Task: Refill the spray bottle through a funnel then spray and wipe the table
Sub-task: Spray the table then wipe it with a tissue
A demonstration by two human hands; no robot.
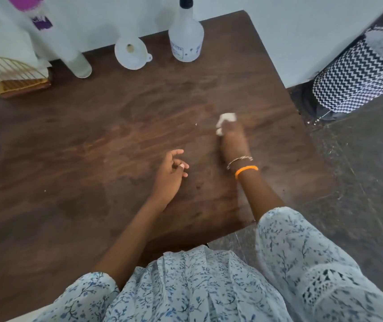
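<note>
My right hand [233, 141] presses a small white wad of tissue [225, 122] against the dark wooden table [93, 147], right of the middle; the hand is motion-blurred. My left hand [170, 174] hovers just above the table's middle, fingers loosely apart and holding nothing. At the back stands the frosted spray bottle [186, 37] with a black top. The white funnel [131, 53] lies beside it on its left. A tall clear bottle with a purple label [69, 49] stands further left. Damp patches show on the wood.
A gold wire rack [9, 75] sits at the back left corner. A black-and-white zigzag bin [357, 73] stands on the grey floor beyond the table's right edge. The white wall runs along the back.
</note>
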